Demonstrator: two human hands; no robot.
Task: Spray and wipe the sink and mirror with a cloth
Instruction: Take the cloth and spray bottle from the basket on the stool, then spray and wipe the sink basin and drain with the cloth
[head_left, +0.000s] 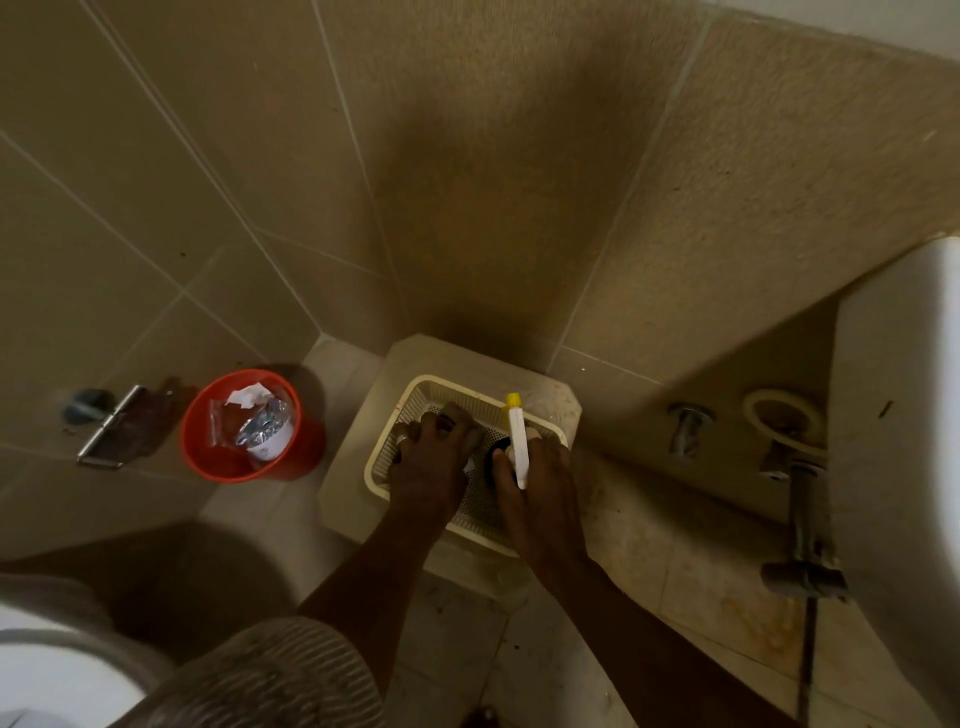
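Cream plastic, perforated, the basket (387, 457) sits on a pale raised block (358, 431) in the corner of a beige-tiled bathroom, and both of a person's bare hands are down in it. The spray bottle (518, 441), white with a yellow cap, stands nearly upright in the basket's right half; its long axis runs up and slightly away from the camera, cap end toward the wall, lower end hidden in the grip. The right hand (535, 488) is wrapped around the bottle's lower body, the thumb resting just beside a dark round object (496, 460) lying in the basket. The left hand (431, 457) reaches into the basket's left half with its fingers curled down over a dull grey-brown cloth (460, 415); whether it has closed on the cloth or only rests on it cannot be told in the dim light. To the left of the block a red bin (311, 441) holds crumpled paper and plastic wrappers, and a metal roll holder (109, 431) is fixed to the left wall. The white sink (893, 441) hangs at the right edge, seen from beside and below, with its grey drain pipe (802, 519) and wall fittings. A striped sleeve (270, 675) and part of a white toilet (62, 675) fill the lower left.
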